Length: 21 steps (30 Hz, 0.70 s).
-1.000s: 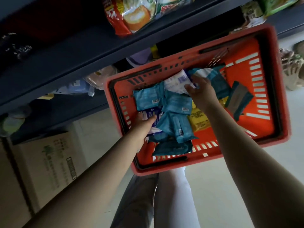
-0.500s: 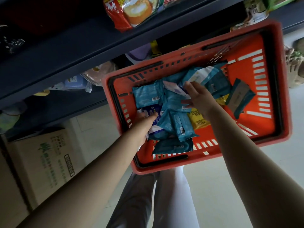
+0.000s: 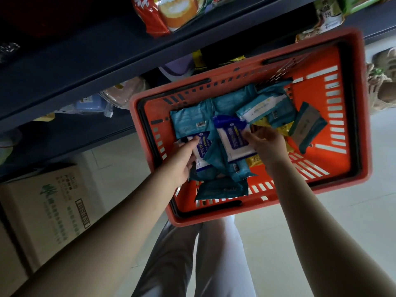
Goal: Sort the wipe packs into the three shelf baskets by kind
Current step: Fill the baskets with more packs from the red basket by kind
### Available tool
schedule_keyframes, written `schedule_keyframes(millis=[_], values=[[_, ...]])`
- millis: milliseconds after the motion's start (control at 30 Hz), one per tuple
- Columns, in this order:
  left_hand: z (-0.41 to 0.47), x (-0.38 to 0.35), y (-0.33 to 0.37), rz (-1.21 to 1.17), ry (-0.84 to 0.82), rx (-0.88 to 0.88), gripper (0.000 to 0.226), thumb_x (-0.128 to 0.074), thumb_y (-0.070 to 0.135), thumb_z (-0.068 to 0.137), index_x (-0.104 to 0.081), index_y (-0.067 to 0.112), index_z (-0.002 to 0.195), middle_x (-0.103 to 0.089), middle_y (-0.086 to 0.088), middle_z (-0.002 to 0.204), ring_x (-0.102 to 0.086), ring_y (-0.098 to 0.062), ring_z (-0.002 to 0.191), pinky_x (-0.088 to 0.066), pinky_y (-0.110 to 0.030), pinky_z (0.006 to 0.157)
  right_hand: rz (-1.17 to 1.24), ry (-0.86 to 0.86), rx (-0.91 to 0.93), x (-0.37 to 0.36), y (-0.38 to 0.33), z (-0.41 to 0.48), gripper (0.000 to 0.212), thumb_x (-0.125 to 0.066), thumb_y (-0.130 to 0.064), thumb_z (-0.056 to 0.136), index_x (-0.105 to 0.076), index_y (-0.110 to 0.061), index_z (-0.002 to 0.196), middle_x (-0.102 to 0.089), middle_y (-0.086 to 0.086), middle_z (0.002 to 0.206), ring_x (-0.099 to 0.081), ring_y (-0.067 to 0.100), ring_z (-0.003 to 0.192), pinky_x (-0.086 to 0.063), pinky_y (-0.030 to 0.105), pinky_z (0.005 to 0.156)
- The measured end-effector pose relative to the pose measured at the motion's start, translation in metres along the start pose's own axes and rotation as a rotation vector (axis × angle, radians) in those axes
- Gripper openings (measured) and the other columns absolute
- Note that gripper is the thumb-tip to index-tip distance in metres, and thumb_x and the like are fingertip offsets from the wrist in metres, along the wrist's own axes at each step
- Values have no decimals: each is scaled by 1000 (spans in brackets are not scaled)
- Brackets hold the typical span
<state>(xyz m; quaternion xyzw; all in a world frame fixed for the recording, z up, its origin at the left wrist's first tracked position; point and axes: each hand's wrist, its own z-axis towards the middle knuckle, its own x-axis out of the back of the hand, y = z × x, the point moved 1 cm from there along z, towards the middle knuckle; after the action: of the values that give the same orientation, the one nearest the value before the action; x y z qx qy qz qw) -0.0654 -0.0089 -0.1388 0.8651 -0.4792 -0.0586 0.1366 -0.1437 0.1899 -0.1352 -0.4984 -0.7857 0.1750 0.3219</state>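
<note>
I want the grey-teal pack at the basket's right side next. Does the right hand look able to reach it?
Probably yes, once freed: the grey-teal pack lies uncovered on top, close beside the right hand, which now pinches a blue-and-white pack.

A pale tiled floor (image 3: 300, 243) ran below the dark shelves (image 3: 85, 61). An orange basket (image 3: 362, 125) seemed to sit on it, though its underside was hidden. A box (image 3: 49, 211) stood on the floor to the left, under the lowest shelf (image 3: 64, 133). In the basket lay a heap of teal packs (image 3: 190, 121), two white packs (image 3: 231, 140) among them, and yellow packs (image 3: 280, 127) partly buried beneath. A grey pack (image 3: 306, 123) lay tilted to the right of the heap. Snack bags (image 3: 171, 11) overhung the top shelf's edge, and wrapped goods (image 3: 90, 105) sat on the lowest one.
</note>
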Motion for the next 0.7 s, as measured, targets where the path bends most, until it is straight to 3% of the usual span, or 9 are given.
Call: schedule_keyframes(millis=[33,133,200,267,333,500,600,700], values=[[0,-1,0,1,2,9,30,-65,32,89,-60,19,116,-69,-3,106,-59,-14,87,-45,-27,81,-13,3,-10,-1,4,-1,27,-79,-31,77,-55,-19,73,-68,3,84,-67,26,85,-54,46,79],[1,-6,-2,46,29,29,39,-65,32,89,-56,16,124,-63,-2,121,-58,-13,99,-41,-22,77,9,-8,-43,-7,14,-3,30,-81,-18,74,-55,-20,88,-61,-3,90,-63,23,90,-56,46,80],[5,-8,-6,122,39,24,33,-63,33,91,-57,14,118,-59,-4,128,-54,-20,117,-40,-26,87,67,-43,-79,-11,18,-6,43,-81,-16,75,-55,-19,109,-62,-3,99,-64,20,93,-56,37,75],[6,-10,-8,201,46,4,30,-58,32,94,-58,13,117,-59,-7,129,-54,-25,119,-42,-33,97,115,-89,-97,-14,19,-7,48,-77,-13,79,-54,-18,121,-64,-5,95,-65,11,85,-53,24,67],[6,-9,-9,235,72,-25,24,-54,26,97,-57,13,116,-62,-8,123,-58,-26,111,-46,-37,95,166,-131,-101,-14,17,-9,40,-72,-8,83,-58,-16,119,-65,-7,89,-65,9,81,-52,22,65],[-15,-4,-3,334,138,-181,3,-51,22,97,-52,21,94,-64,-18,113,-62,-32,95,-52,-47,83,354,-188,-131,3,-2,-28,31,-65,0,85,-57,-10,112,-69,10,105,-67,27,97,-53,46,91],[-60,2,15,366,144,-333,4,-51,21,97,-54,23,94,-65,-16,109,-64,-33,96,-52,-43,83,575,-214,-103,22,-30,-60,34,-58,7,86,-52,-7,116,-69,11,101,-66,24,88,-50,41,87],[-134,13,46,306,40,-429,11,-52,31,96,-60,25,91,-67,-17,111,-63,-40,102,-51,-51,87,632,-284,10,45,-73,-110,33,-55,9,86,-57,-18,105,-69,4,98,-67,15,83,-48,31,75]])
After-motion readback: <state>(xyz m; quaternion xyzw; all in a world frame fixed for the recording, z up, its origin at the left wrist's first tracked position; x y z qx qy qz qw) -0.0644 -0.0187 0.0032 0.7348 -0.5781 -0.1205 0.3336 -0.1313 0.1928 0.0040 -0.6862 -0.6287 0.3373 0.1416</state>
